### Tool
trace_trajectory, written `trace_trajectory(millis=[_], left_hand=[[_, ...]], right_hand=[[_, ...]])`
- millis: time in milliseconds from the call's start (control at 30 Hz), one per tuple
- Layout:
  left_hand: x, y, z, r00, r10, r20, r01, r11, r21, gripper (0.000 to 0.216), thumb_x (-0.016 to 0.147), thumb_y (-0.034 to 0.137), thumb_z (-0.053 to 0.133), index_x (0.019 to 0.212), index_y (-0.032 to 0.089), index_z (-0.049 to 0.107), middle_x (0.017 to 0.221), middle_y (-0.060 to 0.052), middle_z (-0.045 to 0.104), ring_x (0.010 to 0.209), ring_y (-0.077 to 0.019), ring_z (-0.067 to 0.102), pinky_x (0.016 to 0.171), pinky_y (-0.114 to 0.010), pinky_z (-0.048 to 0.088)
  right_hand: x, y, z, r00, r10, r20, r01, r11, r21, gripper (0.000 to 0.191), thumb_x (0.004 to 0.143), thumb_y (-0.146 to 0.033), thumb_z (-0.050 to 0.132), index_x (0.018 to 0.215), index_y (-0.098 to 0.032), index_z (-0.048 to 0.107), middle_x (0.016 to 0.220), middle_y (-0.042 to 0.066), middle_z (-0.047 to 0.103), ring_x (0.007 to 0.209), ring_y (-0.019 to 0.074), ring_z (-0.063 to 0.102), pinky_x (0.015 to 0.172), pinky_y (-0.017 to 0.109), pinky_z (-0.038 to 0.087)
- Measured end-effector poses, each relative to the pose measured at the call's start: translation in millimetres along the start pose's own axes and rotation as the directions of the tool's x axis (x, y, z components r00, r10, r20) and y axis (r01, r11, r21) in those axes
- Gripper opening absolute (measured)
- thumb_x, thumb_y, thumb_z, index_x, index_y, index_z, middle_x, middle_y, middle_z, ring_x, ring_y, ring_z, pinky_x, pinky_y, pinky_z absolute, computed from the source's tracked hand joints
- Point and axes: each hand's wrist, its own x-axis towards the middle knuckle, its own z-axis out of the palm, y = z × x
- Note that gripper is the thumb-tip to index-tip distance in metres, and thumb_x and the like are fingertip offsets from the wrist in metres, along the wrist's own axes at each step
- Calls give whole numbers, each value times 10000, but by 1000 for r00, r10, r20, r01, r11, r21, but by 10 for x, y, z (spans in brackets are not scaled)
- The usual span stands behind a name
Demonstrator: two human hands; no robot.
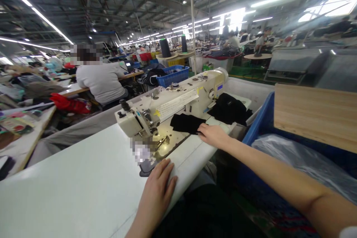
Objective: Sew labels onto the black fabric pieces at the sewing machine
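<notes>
A cream sewing machine (178, 98) stands on the pale work table (69, 178). My left hand (160, 182) rests flat near the table's front edge, fingers stretched out and holding nothing, just before the needle area. Under the machine's arm lies a flat black fabric piece (187, 122). My right hand (213, 135) has its fingers closed at the near right corner of that piece; the thumb is partly hidden. Behind this hand, a heap of black fabric (229, 108) sits at the machine's right end.
To the right stands a blue bin (258, 119) with clear plastic (301, 156) and a wooden board (315, 115). Thread cones (165, 47) and a blue basket (174, 75) are behind the machine. A person in a grey shirt (100, 81) sits beyond, at left.
</notes>
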Motion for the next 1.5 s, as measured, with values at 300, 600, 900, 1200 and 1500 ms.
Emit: trace_trajectory(millis=[300,600,900,1200,1500], left_hand=[[-8,107,-68,998,-53,47,52,998,22,350,965,338,524,1254,195,659,1352,-137,625,1234,-311,611,1037,-498,533],[-7,148,-71,996,-73,48,74,997,0,341,974,354,509,1231,202,673,1346,-130,628,1233,-311,610,1049,-489,524],[114,411,-266,947,-147,-284,118,986,-113,564,984,271,510,1518,246,329,1529,-134,434,1416,-282,423,1160,-497,396],[646,539,-354,903,-363,-229,215,845,-490,504,854,198,636,1347,195,531,1378,-126,591,1296,-279,538,1128,-474,397],[169,370,-490,864,-401,306,399,173,-900,405,792,482,742,1059,186,673,1036,-60,711,944,-212,653,853,-325,492]], right_hand=[[146,121,-129,994,-88,58,89,996,-16,189,853,-229,630,1008,-234,738,1105,43,722,911,204,682,753,262,456],[248,93,-119,992,12,-124,-11,1000,5,166,850,-182,549,899,-192,707,894,64,737,793,220,680,688,282,446],[49,-261,-955,885,-235,-402,340,916,214,280,932,-347,489,1064,-232,707,1028,37,739,867,199,667,804,299,495],[-277,-804,-1036,905,-304,-296,419,752,508,247,868,-427,592,958,-277,767,896,-3,760,743,183,660,715,307,516],[-227,-854,-777,986,-101,-135,169,603,780,357,777,-484,694,967,-191,771,848,36,754,753,200,672,696,323,524]])
